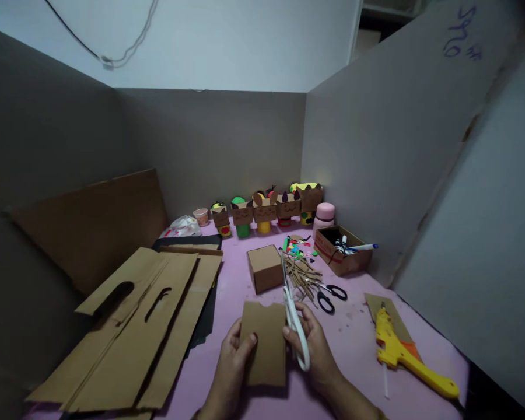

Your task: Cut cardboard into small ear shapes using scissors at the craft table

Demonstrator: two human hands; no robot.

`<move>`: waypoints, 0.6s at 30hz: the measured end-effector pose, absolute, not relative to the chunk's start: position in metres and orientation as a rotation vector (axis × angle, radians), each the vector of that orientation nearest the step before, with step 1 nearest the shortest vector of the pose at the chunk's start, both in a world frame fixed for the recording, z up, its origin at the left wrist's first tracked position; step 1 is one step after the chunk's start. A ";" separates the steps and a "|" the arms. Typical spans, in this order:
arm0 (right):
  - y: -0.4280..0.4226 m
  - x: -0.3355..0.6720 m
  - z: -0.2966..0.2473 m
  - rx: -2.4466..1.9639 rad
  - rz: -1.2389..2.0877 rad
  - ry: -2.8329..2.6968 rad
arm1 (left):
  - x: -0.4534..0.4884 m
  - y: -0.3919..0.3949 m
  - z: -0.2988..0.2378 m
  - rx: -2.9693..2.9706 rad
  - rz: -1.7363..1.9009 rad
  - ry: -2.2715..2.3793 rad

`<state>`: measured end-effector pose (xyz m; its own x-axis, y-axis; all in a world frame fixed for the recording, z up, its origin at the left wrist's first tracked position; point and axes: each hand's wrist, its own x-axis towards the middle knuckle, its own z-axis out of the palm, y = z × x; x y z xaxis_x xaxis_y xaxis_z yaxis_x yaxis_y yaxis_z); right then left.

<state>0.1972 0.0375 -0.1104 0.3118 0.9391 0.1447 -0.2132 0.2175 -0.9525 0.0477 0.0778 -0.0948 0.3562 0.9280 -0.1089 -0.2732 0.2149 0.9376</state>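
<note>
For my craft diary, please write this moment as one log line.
left hand: holding cardboard piece | right hand: holding white scissors | ahead: box | far right: glue gun

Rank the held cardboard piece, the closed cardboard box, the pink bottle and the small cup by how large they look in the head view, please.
1. Cardboard piece
2. Closed cardboard box
3. Pink bottle
4. Small cup
Nearness to the camera enlarges the first.

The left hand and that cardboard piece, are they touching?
Touching: the head view shows the left hand gripping the cardboard piece with its thumb on the front.
</note>
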 end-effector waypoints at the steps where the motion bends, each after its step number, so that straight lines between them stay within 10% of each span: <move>1: 0.038 0.198 -0.111 -1.057 0.941 -0.930 | 0.043 0.081 -0.096 1.009 1.016 0.842; 18: 0.032 0.202 -0.116 -1.691 0.246 -1.737 | 0.024 0.111 -0.098 1.017 1.324 1.081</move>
